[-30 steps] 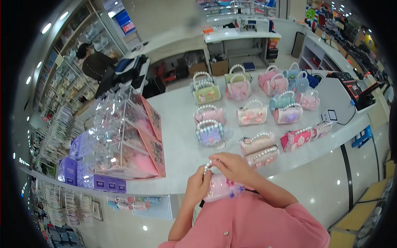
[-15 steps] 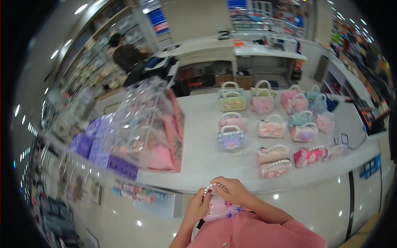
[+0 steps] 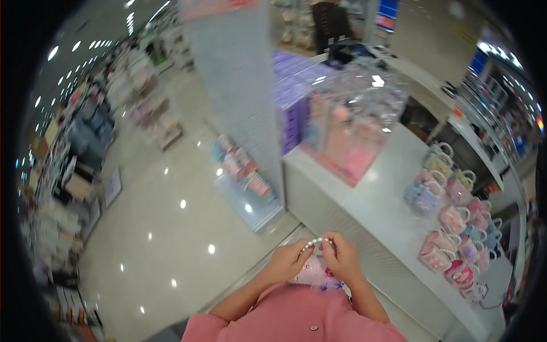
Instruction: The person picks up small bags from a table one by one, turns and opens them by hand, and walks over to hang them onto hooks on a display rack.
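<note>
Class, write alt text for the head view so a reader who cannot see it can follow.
Two hands, left hand and right hand, hold a small pink purse by its pearl handle in a shop. To the right, a white counter carries more purses and a clear display case.

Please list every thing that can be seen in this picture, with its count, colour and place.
small purse: one, pink with a white bead handle, held in both hands close to the chest.
small purses: more than ten, pink, green, blue and purple, in rows on the counter at the right.
counter: one, white, right of centre.
clear display boxes: a stack, transparent with pink inside, on the counter's far end.
purple boxes: a stack, behind the clear ones.
rack panel: one, grey, upright at centre.
floor: glossy, pale, left.
person: one, dark top, far back.
left hand: fingers on the handle.
right hand: fingers on the handle.
</note>
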### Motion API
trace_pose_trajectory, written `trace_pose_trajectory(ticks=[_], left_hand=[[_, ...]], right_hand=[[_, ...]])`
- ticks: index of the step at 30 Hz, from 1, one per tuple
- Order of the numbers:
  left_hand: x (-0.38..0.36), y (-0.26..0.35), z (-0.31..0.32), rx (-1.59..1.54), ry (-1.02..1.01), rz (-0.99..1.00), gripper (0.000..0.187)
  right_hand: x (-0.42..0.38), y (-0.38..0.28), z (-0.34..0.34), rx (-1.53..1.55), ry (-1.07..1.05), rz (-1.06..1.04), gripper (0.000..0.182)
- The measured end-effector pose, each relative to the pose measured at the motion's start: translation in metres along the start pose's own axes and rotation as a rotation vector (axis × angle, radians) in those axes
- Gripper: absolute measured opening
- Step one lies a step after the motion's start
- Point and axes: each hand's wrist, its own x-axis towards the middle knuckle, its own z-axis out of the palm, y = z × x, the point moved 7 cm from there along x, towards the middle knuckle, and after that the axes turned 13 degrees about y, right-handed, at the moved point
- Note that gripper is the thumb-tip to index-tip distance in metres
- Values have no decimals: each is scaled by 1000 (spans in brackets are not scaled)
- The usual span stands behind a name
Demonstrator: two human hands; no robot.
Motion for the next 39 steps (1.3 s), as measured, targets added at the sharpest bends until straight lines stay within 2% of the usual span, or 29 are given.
trace_pose_trajectory(ticks=[5,6,9,12,13,16,19,22,25,27,30,32,37,39], left_hand=[[-50,-38,-94,-67,157,-59,20],[-60,-43,-112,-63,199,-72,20],[-93,-68,-150,-43,301,-99,19],[-118,-91,-181,-37,380,-134,18],[-124,-98,-189,-42,407,-151,17],[-134,-108,-205,-18,499,-42,18],[-138,-134,-220,1,509,-135,20],[-137,-143,-247,136,654,-146,25],[-147,-176,-277,267,807,-163,31],[-156,-203,-300,295,834,-285,32],[-170,-254,-322,233,854,-432,31],[-178,-295,-327,193,819,-546,31],[-152,-356,-328,190,503,-692,32],[-124,-373,-332,158,451,-624,32]], right_hand=[[-12,-57,91,8,-138,-109,19],[-12,-74,107,-20,-217,-146,19],[-18,-111,154,-13,-315,-363,18],[-25,-137,191,-81,-448,-494,16],[-27,-140,200,-76,-473,-491,16],[-30,-146,226,-79,-539,-492,16],[-28,-142,252,-94,-584,-478,17],[-16,-130,279,-84,-599,-443,18],[10,-106,314,-106,-575,-409,19],[31,-82,342,-148,-555,-340,20],[66,-44,382,-201,-418,-402,20],[87,-36,396,-232,-382,-369,19],[122,-23,414,-271,-211,-314,17],[134,-17,413,-257,-164,-291,17]])
